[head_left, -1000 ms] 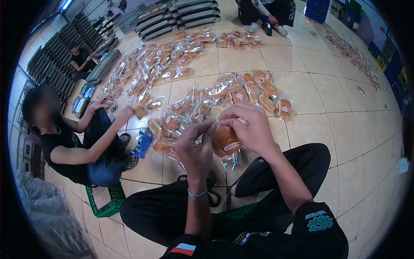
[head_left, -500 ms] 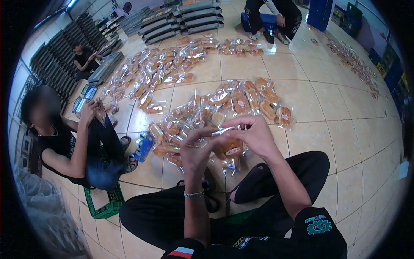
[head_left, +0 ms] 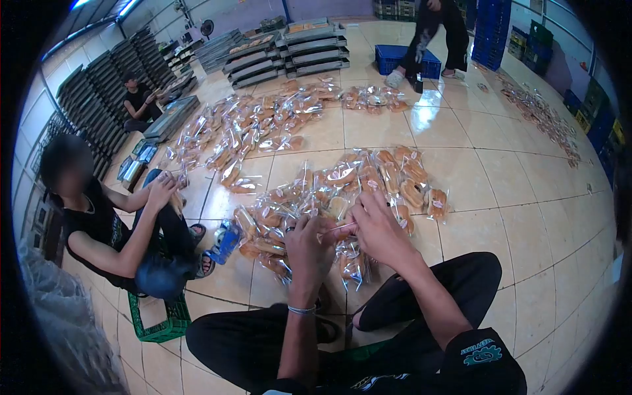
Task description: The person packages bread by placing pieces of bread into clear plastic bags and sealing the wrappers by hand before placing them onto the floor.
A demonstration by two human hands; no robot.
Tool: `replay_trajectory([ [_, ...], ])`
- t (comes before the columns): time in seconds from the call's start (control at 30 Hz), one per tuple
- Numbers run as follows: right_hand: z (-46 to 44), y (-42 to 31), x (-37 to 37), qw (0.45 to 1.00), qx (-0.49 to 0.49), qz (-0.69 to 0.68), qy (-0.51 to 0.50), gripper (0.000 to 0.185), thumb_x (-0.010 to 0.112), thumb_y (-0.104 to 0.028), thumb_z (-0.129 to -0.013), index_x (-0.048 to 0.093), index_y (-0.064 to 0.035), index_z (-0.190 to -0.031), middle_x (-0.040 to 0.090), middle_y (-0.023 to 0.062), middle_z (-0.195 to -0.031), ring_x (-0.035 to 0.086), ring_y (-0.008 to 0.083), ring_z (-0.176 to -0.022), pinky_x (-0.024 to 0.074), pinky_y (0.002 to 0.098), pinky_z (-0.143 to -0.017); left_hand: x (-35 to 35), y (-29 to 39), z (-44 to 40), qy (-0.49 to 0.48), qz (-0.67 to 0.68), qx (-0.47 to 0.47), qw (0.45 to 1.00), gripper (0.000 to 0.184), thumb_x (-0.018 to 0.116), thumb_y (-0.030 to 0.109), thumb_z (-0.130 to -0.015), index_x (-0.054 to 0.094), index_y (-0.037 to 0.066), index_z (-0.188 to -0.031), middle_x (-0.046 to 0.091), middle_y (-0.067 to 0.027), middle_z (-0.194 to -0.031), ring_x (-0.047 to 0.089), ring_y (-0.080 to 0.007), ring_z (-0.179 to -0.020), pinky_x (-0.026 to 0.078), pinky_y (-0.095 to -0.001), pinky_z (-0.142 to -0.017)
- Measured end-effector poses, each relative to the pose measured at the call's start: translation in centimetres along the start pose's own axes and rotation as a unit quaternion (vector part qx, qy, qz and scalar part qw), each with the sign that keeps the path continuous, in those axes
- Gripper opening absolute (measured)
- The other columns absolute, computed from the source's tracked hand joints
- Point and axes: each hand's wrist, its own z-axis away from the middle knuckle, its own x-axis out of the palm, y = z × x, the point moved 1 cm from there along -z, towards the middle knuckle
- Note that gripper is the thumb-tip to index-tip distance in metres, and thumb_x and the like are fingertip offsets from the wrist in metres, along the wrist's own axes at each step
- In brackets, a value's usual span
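Observation:
My left hand (head_left: 308, 245) and my right hand (head_left: 376, 227) meet in front of me, above the near pile of bagged bread buns (head_left: 329, 181). The fingertips of both hands are pinched together. A thin pale strip (head_left: 340, 228) seems to stretch between them; its kind is too small to make out. Just below the hands, a bun in a clear bag (head_left: 352, 264) lies at the pile's near edge. Fingers hide part of the pile.
A person with a green crate (head_left: 164, 322) sits at left, near a blue packet (head_left: 224, 242). More bagged buns (head_left: 250, 122) lie farther off. Stacked trays (head_left: 316, 52) and a blue crate (head_left: 408, 62) stand behind. Someone stands beside that crate; another person sits at the back left.
My hands have closed in, fingers now pinched lower and nearer each other. The view has tilted up. The person by the blue crate has risen from it; the person at left has lowered their hands.

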Motion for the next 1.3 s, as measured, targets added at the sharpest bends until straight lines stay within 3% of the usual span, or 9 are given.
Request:
replay_trajectory([
  [0.13, 0.1, 2.0, 1.4, 0.993, 0.018, -0.109, -0.041, 0.019, 0.071, -0.010, -0.076, 0.058, -0.0021, -0.087, 0.051, 0.0132, -0.103, 0.050, 0.0341, -0.103, 0.0438, 0.0454, -0.091, -1.3, -3.2, -0.7, -0.060, -0.030, 0.005, 0.998, 0.017, 0.081, 0.012, -0.075, 0.071, 0.005, -0.087, 0.065, -0.0117, -0.080, 0.063, -0.0281, -0.078, 0.048, -0.0362, -0.074],
  [0.27, 0.0, 2.9, 5.2, 0.934, 0.154, -0.296, -0.128, 0.024, 0.078, -0.024, -0.081, 0.066, -0.0036, -0.082, 0.056, 0.0090, -0.084, 0.057, 0.0255, -0.091, 0.0443, 0.0360, -0.079, -2.5, -4.5, 0.3, -0.180, 0.259, -0.126, 0.940, 0.015, 0.072, 0.013, -0.088, 0.070, 0.000, -0.097, 0.068, -0.0050, -0.093, 0.065, -0.0171, -0.085, 0.050, -0.0300, -0.077],
  [0.37, 0.2, 0.7, 7.1, 0.846, 0.289, -0.393, -0.216, 0.027, 0.075, -0.027, -0.088, 0.065, -0.0022, -0.090, 0.055, 0.0039, -0.088, 0.054, 0.0135, -0.080, 0.0442, 0.0290, -0.069, -1.7, -7.9, 4.0, -0.097, 0.562, -0.392, 0.722, 0.011, 0.068, 0.013, -0.093, 0.068, 0.004, -0.099, 0.070, -0.0061, -0.100, 0.066, -0.0152, -0.086, 0.055, -0.0261, -0.074],
  [0.53, 2.3, -1.2, 11.5, 0.768, 0.388, -0.454, -0.231, 0.030, 0.071, -0.031, -0.091, 0.067, -0.0027, -0.096, 0.065, 0.0068, -0.094, 0.060, 0.0152, -0.091, 0.0459, 0.0308, -0.076, 0.0, -10.9, 6.5, 0.005, 0.539, -0.428, 0.726, 0.014, 0.067, 0.011, -0.091, 0.066, 0.001, -0.099, 0.068, -0.0074, -0.103, 0.066, -0.0153, -0.086, 0.056, -0.0277, -0.070],
  [0.63, 1.8, -3.2, 10.5, 0.931, 0.096, -0.301, -0.182, 0.041, 0.069, -0.032, -0.091, 0.060, -0.0054, -0.121, 0.063, 0.0157, -0.114, 0.062, 0.0295, -0.109, 0.0487, 0.0378, -0.093, -1.0, -11.5, 6.5, 0.098, 0.539, -0.384, 0.743, 0.009, 0.072, 0.004, -0.085, 0.064, 0.004, -0.089, 0.068, -0.0120, -0.112, 0.066, -0.0160, -0.091, 0.056, -0.0282, -0.076],
  [0.93, -4.5, -6.5, 9.3, 0.942, 0.025, -0.255, -0.217, 0.049, 0.077, -0.028, -0.085, 0.060, -0.0055, -0.125, 0.066, 0.0167, -0.112, 0.065, 0.0317, -0.107, 0.0493, 0.0391, -0.091, -8.9, -8.6, 4.3, -0.015, 0.443, -0.201, 0.874, 0.052, 0.077, 0.001, -0.081, 0.053, 0.003, -0.127, 0.067, -0.0113, -0.111, 0.065, -0.0156, -0.102, 0.054, -0.0298, -0.087],
  [1.13, -5.9, -6.2, 17.6, 0.736, 0.221, -0.597, -0.230, 0.047, 0.059, -0.033, -0.100, 0.050, -0.0062, -0.137, 0.065, 0.0054, -0.104, 0.059, 0.0053, -0.088, 0.0499, 0.0209, -0.076, -12.8, -10.3, 5.3, 0.105, 0.422, -0.220, 0.873, 0.056, 0.079, -0.005, -0.075, 0.053, 0.004, -0.124, 0.064, -0.0099, -0.114, 0.065, -0.0180, -0.106, 0.055, -0.0305, -0.090],
  [1.23, -1.4, -1.2, 28.2, 0.919, 0.111, -0.256, -0.278, 0.049, 0.062, -0.042, -0.093, 0.062, -0.0032, -0.123, 0.070, 0.0134, -0.100, 0.068, 0.0214, -0.087, 0.0545, 0.0371, -0.076, -14.3, -10.2, 5.5, 0.314, 0.382, -0.219, 0.841, 0.059, 0.079, -0.007, -0.074, 0.052, 0.004, -0.125, 0.061, -0.0087, -0.116, 0.063, -0.0185, -0.105, 0.054, -0.0319, -0.092],
  [1.3, 1.4, -2.3, 30.2, 0.857, 0.027, -0.027, -0.514, 0.052, 0.069, -0.037, -0.086, 0.059, -0.0057, -0.127, 0.066, 0.0193, -0.114, 0.064, 0.0342, -0.104, 0.0508, 0.0455, -0.091, -14.7, -9.5, 5.5, 0.334, 0.387, -0.205, 0.834, 0.059, 0.078, -0.007, -0.074, 0.051, 0.004, -0.126, 0.060, -0.0088, -0.117, 0.063, -0.0187, -0.106, 0.054, -0.0324, -0.092],
])
